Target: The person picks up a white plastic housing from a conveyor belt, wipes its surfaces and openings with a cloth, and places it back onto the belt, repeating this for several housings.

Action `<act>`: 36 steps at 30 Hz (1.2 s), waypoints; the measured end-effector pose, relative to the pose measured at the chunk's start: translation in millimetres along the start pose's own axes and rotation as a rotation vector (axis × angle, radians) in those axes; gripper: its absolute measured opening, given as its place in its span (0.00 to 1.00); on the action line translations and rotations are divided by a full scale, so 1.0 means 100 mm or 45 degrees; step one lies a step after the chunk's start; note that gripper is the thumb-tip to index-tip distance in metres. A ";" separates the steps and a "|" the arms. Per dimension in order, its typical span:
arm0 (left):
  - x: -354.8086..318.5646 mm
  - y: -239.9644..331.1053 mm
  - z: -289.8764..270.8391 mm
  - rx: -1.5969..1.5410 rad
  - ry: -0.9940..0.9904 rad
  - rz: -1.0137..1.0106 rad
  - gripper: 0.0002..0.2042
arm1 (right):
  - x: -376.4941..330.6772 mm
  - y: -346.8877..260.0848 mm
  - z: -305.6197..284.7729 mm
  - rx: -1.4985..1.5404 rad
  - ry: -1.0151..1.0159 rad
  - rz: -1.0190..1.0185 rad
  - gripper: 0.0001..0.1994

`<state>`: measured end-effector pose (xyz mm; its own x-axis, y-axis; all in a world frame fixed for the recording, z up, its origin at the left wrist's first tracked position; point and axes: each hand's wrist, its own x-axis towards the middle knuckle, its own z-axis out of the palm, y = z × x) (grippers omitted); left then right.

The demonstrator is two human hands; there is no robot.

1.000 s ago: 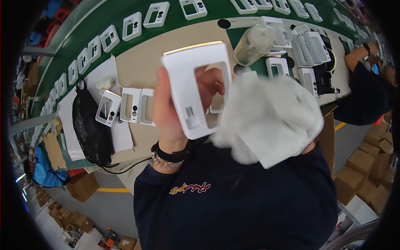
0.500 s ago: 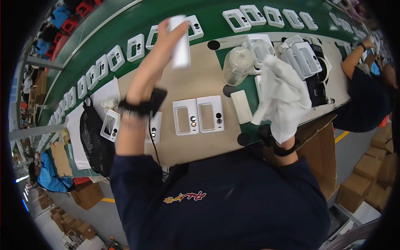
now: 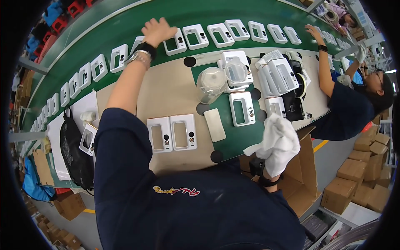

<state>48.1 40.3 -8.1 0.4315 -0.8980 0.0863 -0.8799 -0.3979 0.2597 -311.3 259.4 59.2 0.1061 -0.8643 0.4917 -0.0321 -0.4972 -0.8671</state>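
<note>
My left hand [image 3: 157,32] stretches out over the green belt, fingers spread, holding nothing. Just beside it on the belt lies a white plastic housing [image 3: 181,43], a frame with a rectangular opening and dark round spots. A white cloth [image 3: 277,143] hangs from my right hand and covers its fingers, low over the table's near edge. Two similar white housings [image 3: 183,146] lie side by side on the beige mat. Nearer to my right hand, another white housing [image 3: 233,109] rests on the green mat next to a pale flat block [image 3: 215,125].
Rows of white housings line the green belt [image 3: 125,25]. Clear plastic jars [image 3: 210,85] and stacked housings [image 3: 271,81] stand right of centre. A black bag [image 3: 75,150] lies left. A co-worker [image 3: 348,104] reaches toward the belt at right; an open carton [image 3: 302,171] sits below.
My left hand has moved farther out over the belt and let go of the white housing it held. My right hand has lowered with the cloth. The co-worker's arm has come up.
</note>
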 end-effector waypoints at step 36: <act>-3.09 -0.19 -1.33 -2.082 -0.152 0.279 0.14 | 0.36 0.04 1.41 -1.346 -0.752 -0.612 0.16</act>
<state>-42.4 349.7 87.9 0.2506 -0.9459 0.2061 0.2426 0.2674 0.9325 -167.1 237.2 61.9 0.7356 -0.5546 0.3891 -0.6023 -0.7983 0.0008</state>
